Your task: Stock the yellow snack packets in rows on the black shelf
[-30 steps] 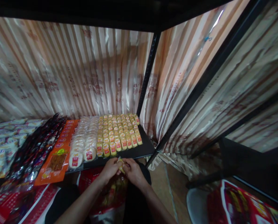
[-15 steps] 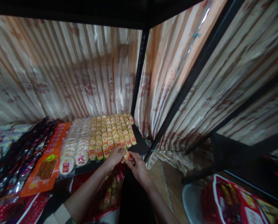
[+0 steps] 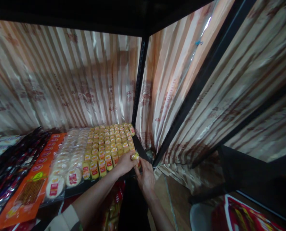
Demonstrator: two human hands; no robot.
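My left hand [image 3: 125,165] is closed on a small yellow wrapped snack [image 3: 134,156], lifted at the front right end of the rows. Beside it, my right hand [image 3: 146,177] has its fingers stretched out, fingertips against the end of the front row; nothing shows in its grasp. Rows of upright yellow wrapped snacks [image 3: 102,166] with red-and-white labels stand on the black shelf [image 3: 78,188]. The hands cover part of the front row's right end.
Left of the rows lie clear-wrapped round white cakes [image 3: 73,177], orange snack bags [image 3: 29,192] and dark shiny packs [image 3: 10,163]. Black posts [image 3: 139,80] and striped curtain [image 3: 97,80] stand behind. A red bag [image 3: 244,215] is at lower right, yellow packs in a bag [image 3: 110,211] below.
Both hands have moved right and slightly up toward the shelf's right end. The right hand's fingers have straightened off the snack, which stays in the left. The view has shifted a little.
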